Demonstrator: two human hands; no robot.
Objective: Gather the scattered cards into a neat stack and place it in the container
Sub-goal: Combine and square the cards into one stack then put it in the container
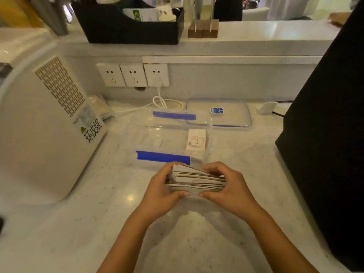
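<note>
A stack of pale cards [197,180] with brown edges is held between both hands just above the marble counter, its layers slightly fanned and uneven. My left hand [160,191] grips its left end and my right hand [226,186] grips its right end. Directly beyond the stack sits a clear plastic container [149,134] with blue clips on its near and far rims. Inside it, at the right end, lies a small pile of cards [196,143] printed "love". The container's clear lid [232,117] rests flat behind it to the right.
A large white appliance [39,131] fills the left side. A tall black object [331,134] stands at the right. Wall sockets [133,74] and a white cable [163,102] are at the back, with a black organiser tray [128,28] on the raised ledge.
</note>
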